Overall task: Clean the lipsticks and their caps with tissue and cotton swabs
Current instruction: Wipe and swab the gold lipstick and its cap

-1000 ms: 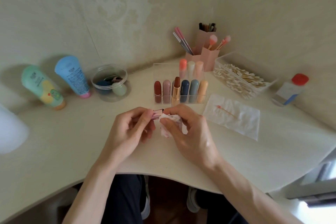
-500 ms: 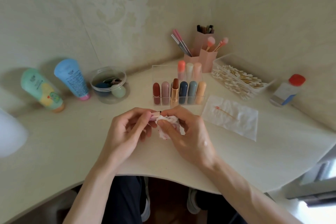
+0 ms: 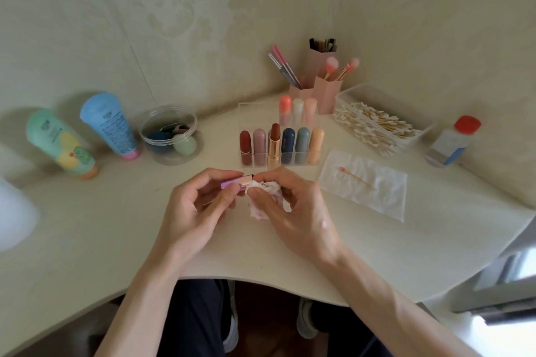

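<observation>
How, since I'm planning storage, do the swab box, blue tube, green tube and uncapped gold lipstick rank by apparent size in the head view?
1. Swab box
2. Blue tube and green tube, too alike to rank
3. Smallest, the uncapped gold lipstick

The cream counter [image 3: 101, 226] curves across the frame. At left lie a green tube [image 3: 59, 142] and a blue tube [image 3: 108, 124], beside a clear jar [image 3: 171, 136]. At centre stands a lipstick organizer [image 3: 290, 158], a pink brush holder [image 3: 327, 90] behind it. To the right are a swab box [image 3: 377, 124], a flat tissue sheet [image 3: 374, 191] and a red-capped bottle [image 3: 451, 143].
</observation>
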Available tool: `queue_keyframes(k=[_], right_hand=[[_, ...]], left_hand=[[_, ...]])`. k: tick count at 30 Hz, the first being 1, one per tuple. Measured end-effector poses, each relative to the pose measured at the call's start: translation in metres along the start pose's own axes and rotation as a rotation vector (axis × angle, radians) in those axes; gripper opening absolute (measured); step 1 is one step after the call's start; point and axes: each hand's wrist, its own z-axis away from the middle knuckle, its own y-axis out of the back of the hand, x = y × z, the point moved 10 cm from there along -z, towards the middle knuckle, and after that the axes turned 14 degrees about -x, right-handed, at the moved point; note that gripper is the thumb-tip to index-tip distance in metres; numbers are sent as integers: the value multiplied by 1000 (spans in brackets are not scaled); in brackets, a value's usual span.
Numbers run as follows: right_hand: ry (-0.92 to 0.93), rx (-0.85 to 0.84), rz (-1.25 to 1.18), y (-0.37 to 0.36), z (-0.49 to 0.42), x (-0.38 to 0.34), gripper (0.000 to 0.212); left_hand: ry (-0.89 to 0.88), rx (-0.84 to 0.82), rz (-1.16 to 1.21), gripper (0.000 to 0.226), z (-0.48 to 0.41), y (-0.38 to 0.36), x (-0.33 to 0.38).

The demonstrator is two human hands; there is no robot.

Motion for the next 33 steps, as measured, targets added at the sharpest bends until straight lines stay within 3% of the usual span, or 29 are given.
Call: queue_keyframes(k=[8,12,20,24,33], right_hand=[[29,41,49,3,2,-4,9],[20,33,52,2,0,-4,8],[62,39,84,2,2,-9,9],[34,30,73,1,1,-5,11],[32,51,63,2,2,-4,10]], left_hand=[[25,4,74,33,1,-5,1],[-3,6,16,13,2,-2,4],[26,0,76,31,2,-6,0],[-10,-6,1,14,1,-3,4],[8,18,26,35,1,-4,3]])
